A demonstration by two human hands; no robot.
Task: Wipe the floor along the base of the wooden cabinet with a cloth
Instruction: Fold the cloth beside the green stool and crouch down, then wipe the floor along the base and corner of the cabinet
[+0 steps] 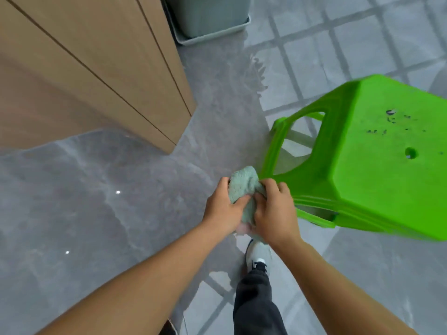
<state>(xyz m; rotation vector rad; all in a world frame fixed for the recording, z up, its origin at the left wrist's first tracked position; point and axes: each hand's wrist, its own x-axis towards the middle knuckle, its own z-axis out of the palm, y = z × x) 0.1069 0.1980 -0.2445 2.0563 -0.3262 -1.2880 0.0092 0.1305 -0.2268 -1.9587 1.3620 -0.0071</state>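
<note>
A pale green fluffy cloth (242, 183) is bunched between both hands, held in the air above the grey floor. My left hand (223, 209) grips its left side with the thumb across the front. My right hand (275, 209) grips its right side. The wooden cabinet (101, 76) stands at the upper left; its near corner meets the floor at the base (172, 151), some way up and left of the cloth. Part of the cloth's lower end is hidden behind my hands.
A bright green plastic stool (377, 151) stands just right of my hands, very close. A grey bin (210, 18) sits on the floor behind the cabinet at the top. My shoe (257, 255) and dark trouser leg are below the hands. The glossy grey floor (84, 213) spreads to the left.
</note>
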